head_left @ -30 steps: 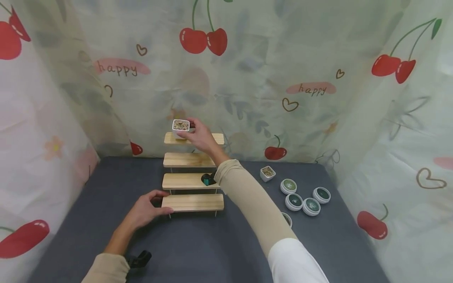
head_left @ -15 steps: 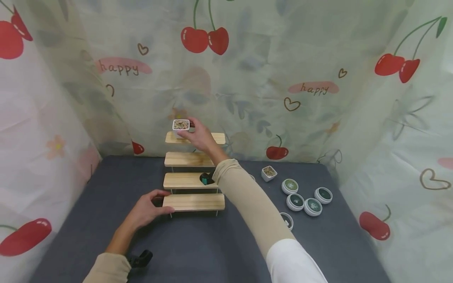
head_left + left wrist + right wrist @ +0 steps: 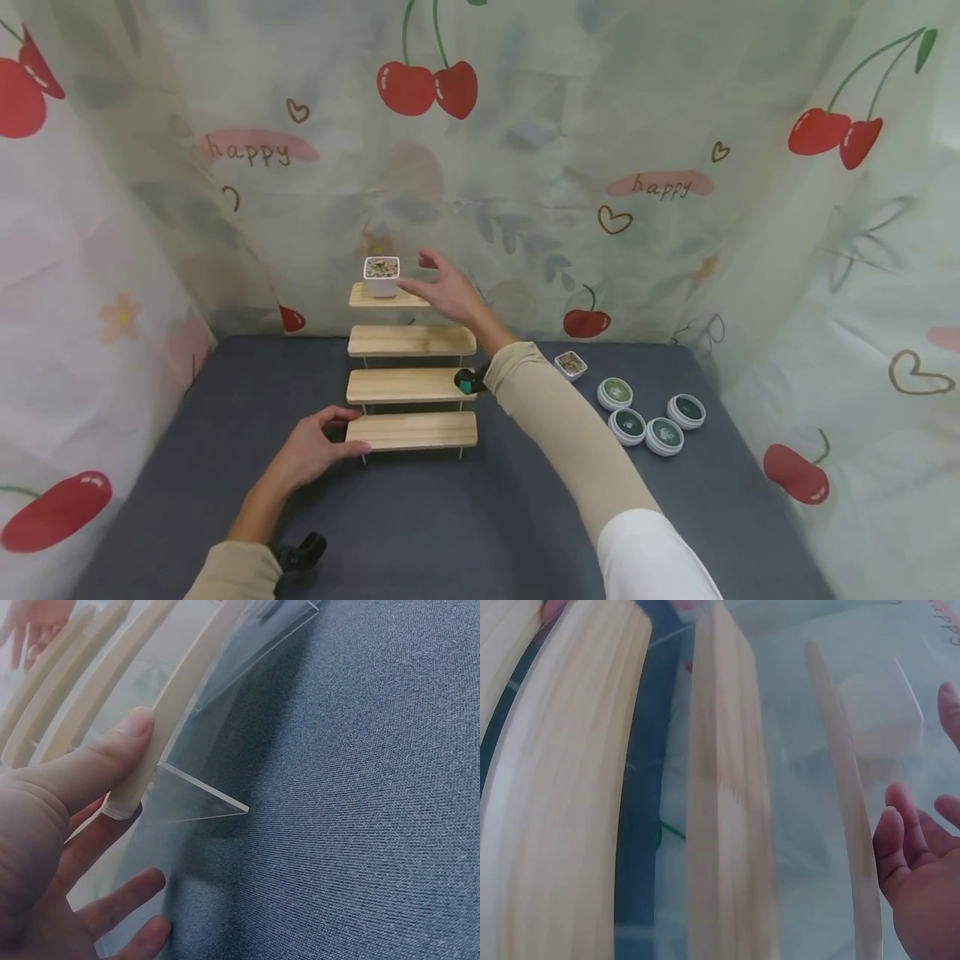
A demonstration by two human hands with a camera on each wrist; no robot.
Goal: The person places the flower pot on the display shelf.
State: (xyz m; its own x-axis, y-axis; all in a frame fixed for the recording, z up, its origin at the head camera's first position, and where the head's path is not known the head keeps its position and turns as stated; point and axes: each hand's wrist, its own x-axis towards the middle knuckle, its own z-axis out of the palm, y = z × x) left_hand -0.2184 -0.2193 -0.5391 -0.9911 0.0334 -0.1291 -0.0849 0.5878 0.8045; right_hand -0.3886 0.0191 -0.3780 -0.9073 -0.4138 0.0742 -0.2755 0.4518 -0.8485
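A tiered wooden display shelf [image 3: 412, 431] with clear side supports stands on the dark tabletop. At its lowest step, my left hand [image 3: 311, 446] pinches the left end; the left wrist view shows the thumb [image 3: 136, 724] on the plank and a finger beneath. On the left part of the top step sits a small square white pot [image 3: 381, 286], upright and filled with speckled grit. Just right of the pot is my right hand [image 3: 453, 292], fingers spread and holding nothing. In the right wrist view that hand [image 3: 930, 877] is beside the top plank [image 3: 847, 787], apart from the pot [image 3: 881, 705].
Another square pot of grit [image 3: 571, 365] stands right of the shelf, partly behind my right sleeve. Several round white tubs with green tops [image 3: 627, 426] cluster farther right. A cherry-print curtain [image 3: 525, 208] encloses the back and sides.
My right hand has let go of the square pot and moved a little right. The pot stays on the top step. My left hand keeps its hold on the lowest step.
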